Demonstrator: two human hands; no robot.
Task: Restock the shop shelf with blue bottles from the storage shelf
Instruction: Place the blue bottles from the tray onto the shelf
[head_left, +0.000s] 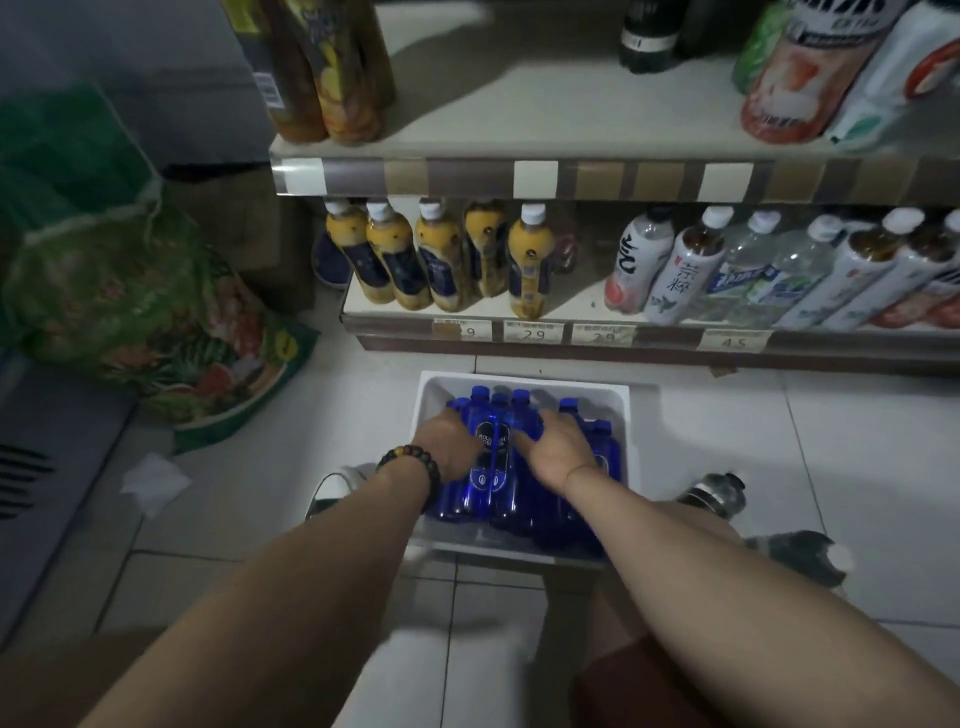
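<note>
The blue bottles (480, 467) look like glossy, see-through plastic with smooth dark labels that catch the light. They lie in a white box (524, 382) with thick, matt walls, seemingly foam or plastic. The floor (857, 441) is pale glazed tile, smooth with a soft sheen and thin grout lines. The shelf (519, 119) boards look like matt painted metal, edged with a shiny clear plastic strip over paper price tags (533, 332). The yellow drink bottles (527, 270) are glossy plastic with matt white caps. The green sack (130, 312) looks like woven plastic, slightly shiny and crinkled. A bracelet (413, 467) of polished dark beads circles the left wrist. A crumpled white paper (156, 480) looks soft and matt.
</note>
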